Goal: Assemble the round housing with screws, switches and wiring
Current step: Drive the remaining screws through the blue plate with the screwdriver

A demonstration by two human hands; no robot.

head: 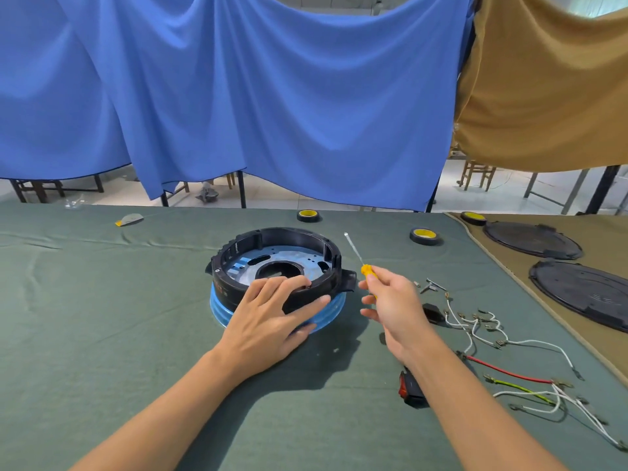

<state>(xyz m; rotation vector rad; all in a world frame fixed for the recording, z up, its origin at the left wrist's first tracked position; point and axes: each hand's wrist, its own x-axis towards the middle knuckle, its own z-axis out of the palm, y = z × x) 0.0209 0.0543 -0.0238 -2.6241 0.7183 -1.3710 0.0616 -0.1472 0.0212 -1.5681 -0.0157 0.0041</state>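
The round black housing (268, 243) with a blue base sits in the middle of the green cloth, open side up, showing a metal plate inside. My left hand (272, 317) grips its near rim, fingers over the edge and thumb along the outer wall. Just right of the housing, my right hand (390, 300) pinches a yellow-handled screwdriver (356, 254), shaft pointing up and away. Loose screws (430, 286) lie right of that hand. White wires (475, 326), a red wire (509, 370) and a yellow-green wire (520, 389) lie further right. A red rocker switch (409, 389) shows beside my right forearm.
Two tape rolls (424, 235) (308, 215) lie behind the housing, a third (473, 217) on the tan cloth. Two black round covers (531, 239) (584, 292) rest at the right. A small black part (433, 312) lies by the wires. Blue and tan drapes hang behind the table.
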